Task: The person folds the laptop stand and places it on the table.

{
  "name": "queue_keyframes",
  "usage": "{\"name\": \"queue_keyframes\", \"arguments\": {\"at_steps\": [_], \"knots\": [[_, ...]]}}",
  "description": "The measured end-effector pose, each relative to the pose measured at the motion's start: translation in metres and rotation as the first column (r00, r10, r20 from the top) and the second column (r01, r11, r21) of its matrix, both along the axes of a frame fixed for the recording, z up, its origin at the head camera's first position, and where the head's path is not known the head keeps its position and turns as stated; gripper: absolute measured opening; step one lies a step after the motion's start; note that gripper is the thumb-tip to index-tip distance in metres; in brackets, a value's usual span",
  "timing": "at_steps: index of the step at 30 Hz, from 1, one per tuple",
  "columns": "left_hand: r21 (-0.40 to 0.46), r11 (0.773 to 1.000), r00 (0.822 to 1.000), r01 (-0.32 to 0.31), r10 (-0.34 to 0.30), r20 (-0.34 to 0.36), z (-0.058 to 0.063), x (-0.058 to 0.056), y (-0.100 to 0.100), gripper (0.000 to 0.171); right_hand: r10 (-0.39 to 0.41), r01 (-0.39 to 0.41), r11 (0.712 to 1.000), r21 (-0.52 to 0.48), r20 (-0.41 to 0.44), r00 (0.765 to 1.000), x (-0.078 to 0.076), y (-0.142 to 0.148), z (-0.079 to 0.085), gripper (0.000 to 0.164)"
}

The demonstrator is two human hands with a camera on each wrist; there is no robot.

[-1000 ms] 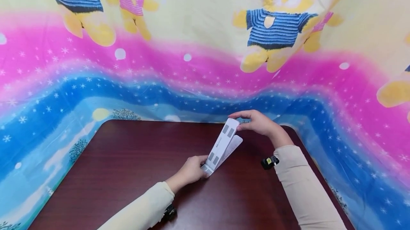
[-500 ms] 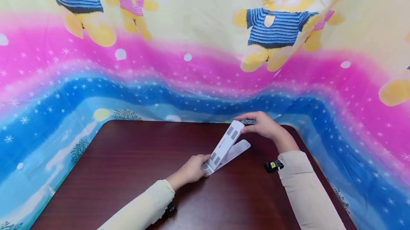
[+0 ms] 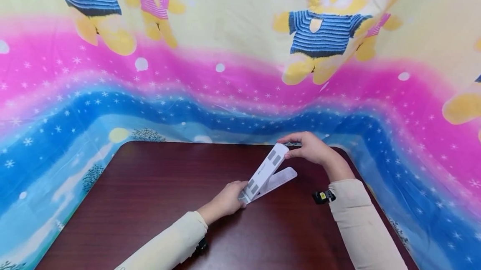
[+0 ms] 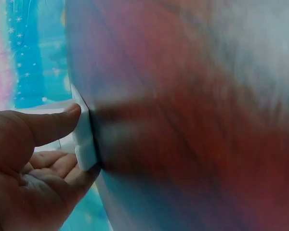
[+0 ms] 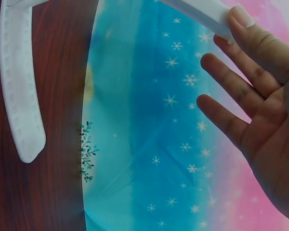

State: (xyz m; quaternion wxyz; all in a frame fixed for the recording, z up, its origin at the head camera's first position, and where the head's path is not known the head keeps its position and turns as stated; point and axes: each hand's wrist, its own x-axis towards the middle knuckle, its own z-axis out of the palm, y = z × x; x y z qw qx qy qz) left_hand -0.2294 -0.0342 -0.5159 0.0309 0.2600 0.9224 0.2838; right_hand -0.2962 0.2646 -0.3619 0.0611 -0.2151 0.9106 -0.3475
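Note:
A white folding laptop stand (image 3: 265,169) is tilted over the table, its upper bar with grey pads facing up. Its second bar (image 3: 282,177) is swung apart, so the two form a narrow V. My left hand (image 3: 227,200) grips the hinged near end, thumb on one side and fingers on the other, as the left wrist view shows at the white end piece (image 4: 86,144). With thumb and fingertip, my right hand (image 3: 310,149) pinches the far end of the upper bar. In the right wrist view the loose lower bar (image 5: 21,91) hangs away from that hand (image 5: 272,106).
Beneath the hands lies a dark reddish-brown table (image 3: 150,186) with rounded far corners. A curtain (image 3: 225,82) printed with bears and snowflakes surrounds its back and sides. Black devices are strapped at both wrists, such as the right wrist camera (image 3: 323,197).
My right hand has moved slightly right and lower with the upper bar's end. The gap between the two bars has widened. The left hand has stayed nearly in place at the hinge.

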Motion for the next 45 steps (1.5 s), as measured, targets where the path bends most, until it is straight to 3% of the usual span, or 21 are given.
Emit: {"name": "queue_keyframes", "arguments": {"at_steps": [9,15,20,28,33,40,45], "knots": [[-0.055,0.99,0.992,0.128,-0.129,-0.002,0.002,-0.009,-0.006,0.07,-0.058,0.058,0.998,-0.034,-0.012,0.998,0.012,0.008,-0.008,0.051],[-0.063,0.986,0.988,0.152,-0.152,-0.007,0.001,-0.013,-0.01,0.071,-0.053,0.055,0.989,-0.139,0.017,0.998,0.013,0.009,-0.016,0.053],[-0.073,0.978,0.981,0.193,-0.191,0.031,0.0,-0.021,-0.016,0.068,-0.053,0.054,0.974,-0.22,0.009,0.999,0.022,0.012,-0.024,0.054],[-0.119,0.963,0.969,0.24,-0.232,0.082,-0.001,-0.033,-0.019,0.067,-0.103,0.095,0.969,-0.229,-0.021,0.994,0.036,0.013,-0.03,0.053],[-0.113,0.959,0.965,0.261,-0.254,0.068,-0.001,-0.035,-0.018,0.068,-0.128,0.121,0.968,-0.219,-0.019,0.992,0.042,0.015,-0.031,0.054],[-0.081,0.967,0.968,0.24,-0.232,0.094,0.001,-0.036,-0.021,0.069,-0.137,0.128,0.968,-0.214,-0.028,0.99,0.047,0.015,-0.032,0.053],[-0.07,0.97,0.968,0.231,-0.222,0.118,0.0,-0.038,-0.018,0.069,-0.096,0.079,0.973,-0.215,-0.069,0.993,0.049,0.018,-0.036,0.049]]}}
